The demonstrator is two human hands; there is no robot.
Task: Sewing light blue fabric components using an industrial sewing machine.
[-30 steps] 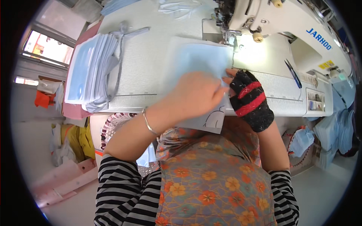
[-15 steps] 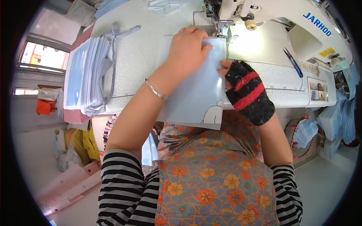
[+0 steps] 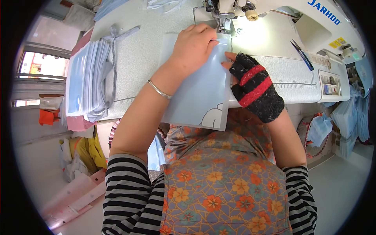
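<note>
A glossy light-blue rectangular sheet point(image 3: 196, 94) with a clear border and a white cartoon shape in its lower right corner lies before the sewing machine point(image 3: 301, 19). Its upper right corner is close by the presser foot point(image 3: 224, 25). My bare left hand point(image 3: 196, 45), a silver bangle at its wrist, lies over the sheet's upper part; its fingers are curled down and the thumb is drawn in. My right hand point(image 3: 252, 84), in a black fingerless glove with red stripes, has its fingertips bent at the sheet's right edge. Its lower fingers are partly hidden.
To the left stands a tied stack of similar blue-and-white pieces point(image 3: 88, 78). Snips point(image 3: 301, 55) lie on the right of the white table, near a small parts tray point(image 3: 330, 84). Blue pieces point(image 3: 348, 121) hang at far right, and white strips point(image 3: 166, 4) lie at the back.
The view has shifted a little. Relative to the presser foot, the sheet sits slightly nearer to me. My left thumb has closed in toward the fingers, and both hands stay on the sheet.
</note>
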